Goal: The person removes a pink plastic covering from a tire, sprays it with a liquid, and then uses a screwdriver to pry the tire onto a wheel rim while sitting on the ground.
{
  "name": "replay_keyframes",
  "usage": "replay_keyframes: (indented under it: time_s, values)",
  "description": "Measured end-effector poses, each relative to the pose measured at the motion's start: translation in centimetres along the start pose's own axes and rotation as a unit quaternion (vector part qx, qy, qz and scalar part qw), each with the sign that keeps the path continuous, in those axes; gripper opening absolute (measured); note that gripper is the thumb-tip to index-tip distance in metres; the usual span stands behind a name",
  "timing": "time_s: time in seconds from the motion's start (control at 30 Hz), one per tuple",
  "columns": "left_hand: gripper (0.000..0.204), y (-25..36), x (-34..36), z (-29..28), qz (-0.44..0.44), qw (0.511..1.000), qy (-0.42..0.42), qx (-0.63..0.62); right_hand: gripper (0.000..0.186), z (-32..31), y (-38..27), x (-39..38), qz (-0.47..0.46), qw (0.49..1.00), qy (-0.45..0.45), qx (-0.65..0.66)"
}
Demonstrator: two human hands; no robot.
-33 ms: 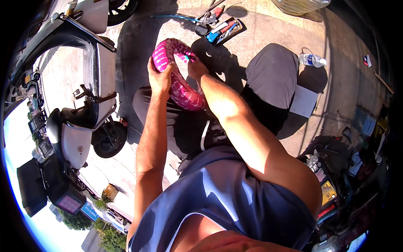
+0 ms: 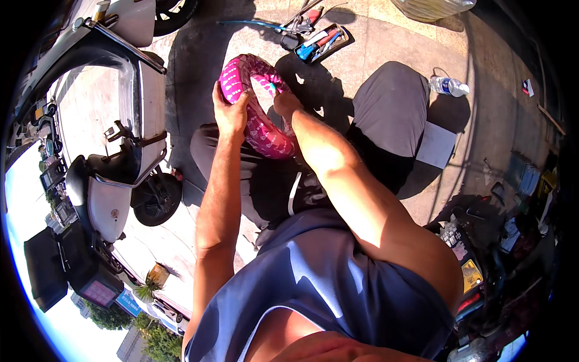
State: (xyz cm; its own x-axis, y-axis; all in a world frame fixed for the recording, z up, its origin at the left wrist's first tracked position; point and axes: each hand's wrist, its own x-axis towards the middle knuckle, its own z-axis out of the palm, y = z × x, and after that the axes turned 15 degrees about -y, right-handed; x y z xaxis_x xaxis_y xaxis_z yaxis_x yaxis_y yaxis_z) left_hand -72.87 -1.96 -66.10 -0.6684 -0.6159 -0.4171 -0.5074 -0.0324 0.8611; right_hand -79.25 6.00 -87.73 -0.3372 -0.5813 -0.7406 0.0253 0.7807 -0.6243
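My left hand (image 2: 230,113) grips the left side of a ring-shaped bundle (image 2: 268,140) in shiny pink, white-patterned wrapping, perhaps a tyre, which leans over my left thigh. My right hand (image 2: 285,104) is closed at the ring's inner right side, around a small light blue item (image 2: 274,87) too small to make out, against the wrapping. Part of that hand is hidden by its own back. Beyond the ring, a black tray (image 2: 340,42) of tools lies on the pavement, with a blue rod (image 2: 253,24) beside it.
A white scooter (image 2: 110,208) stands at my left. A water bottle (image 2: 447,86) and a grey flat board (image 2: 435,145) lie by my right knee (image 2: 389,96). A plastic sack (image 2: 431,8) is at the top, a pile of gear (image 2: 512,235) at lower right.
My right hand has shifted slightly down and to the right at the ring's inner side. My left hand and the ring are almost unmoved.
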Motion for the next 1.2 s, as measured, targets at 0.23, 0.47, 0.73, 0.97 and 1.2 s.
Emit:
replay_keyframes:
  time_s: [0.23, 0.47, 0.73, 0.97, 1.2]
  values:
    - [0.09, -2.3, -2.6, -0.6, 0.003, 0.998, 0.065, -0.007, 0.065, 3.3, 2.1, -2.6, 0.018, 0.993, -0.064, -0.097]
    - [0.096, -2.9, -4.1, 1.7, 0.065, 0.995, 0.058, 0.049, 0.056, 0.6, 3.0, -4.7, 0.025, 0.973, -0.162, -0.161]
    - [0.096, -2.7, -4.9, 2.1, 0.052, 0.995, 0.072, 0.038, 0.066, -0.9, -0.6, -8.4, -0.006, 0.998, 0.004, -0.058]
    - [0.094, -2.7, -6.9, 3.7, 0.097, 0.989, 0.083, 0.079, 0.063, 0.1, 0.7, -9.4, 0.021, 0.996, -0.032, -0.083]
    - [0.097, -4.0, -9.2, 3.6, 0.076, 0.992, 0.091, 0.046, 0.061, 0.1, 2.3, -8.2, 0.128, 0.986, -0.106, -0.011]
